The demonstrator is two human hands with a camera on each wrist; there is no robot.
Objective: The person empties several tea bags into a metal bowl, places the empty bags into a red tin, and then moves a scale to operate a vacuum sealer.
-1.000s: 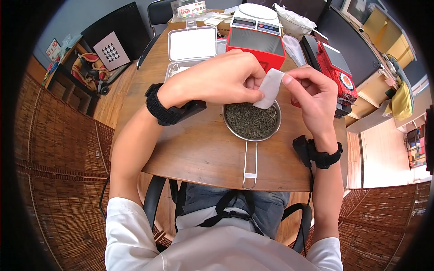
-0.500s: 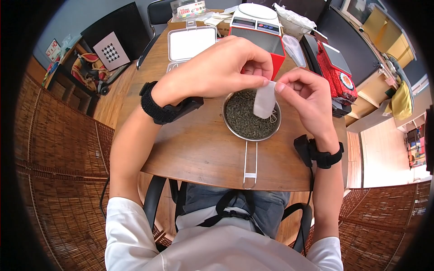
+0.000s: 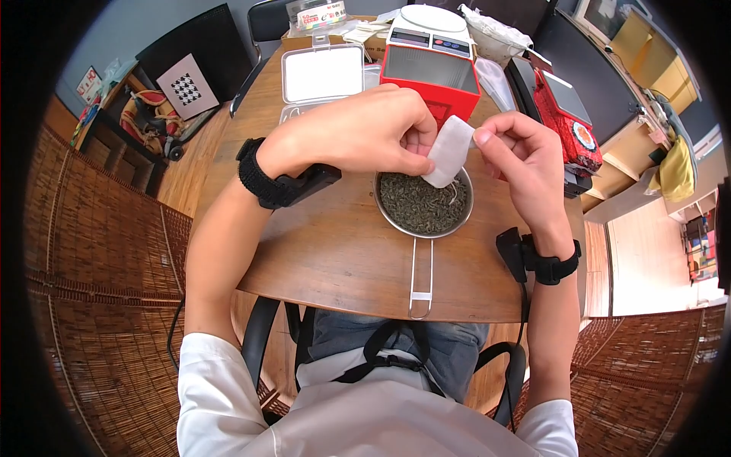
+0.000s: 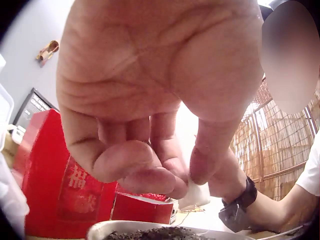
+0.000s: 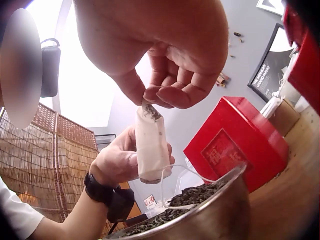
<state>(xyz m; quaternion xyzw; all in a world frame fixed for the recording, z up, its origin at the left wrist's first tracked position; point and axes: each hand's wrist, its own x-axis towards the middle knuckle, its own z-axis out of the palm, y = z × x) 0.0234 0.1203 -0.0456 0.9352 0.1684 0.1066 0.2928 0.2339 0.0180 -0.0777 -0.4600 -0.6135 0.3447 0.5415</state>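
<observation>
A white tea bag (image 3: 451,148) is held tilted over a round metal pan (image 3: 378,199) full of dark dried tea leaves (image 3: 422,206). My left hand (image 3: 381,131) grips its lower left side between thumb and fingers. With thumb and fingertips, my right hand (image 3: 525,156) pinches at its upper end. In the right wrist view, dark leaf bits show inside the top of the bag (image 5: 151,145), and a white string (image 5: 165,192) loops down from it onto the leaves. The pan's wire handle (image 3: 421,282) points toward my body.
Behind the pan stands a red box (image 3: 434,95), with a white kitchen scale (image 3: 430,30) beyond it. A clear plastic case (image 3: 324,72) with its lid up lies back left. At the right sits a red patterned package (image 3: 567,126). The wooden table's front edge (image 3: 343,308) is close to my lap.
Half a second ago both hands met at the bag's top edge as it hung down. Since then my left hand has slid down to its lower side, and the bag has tipped with its top rightward.
</observation>
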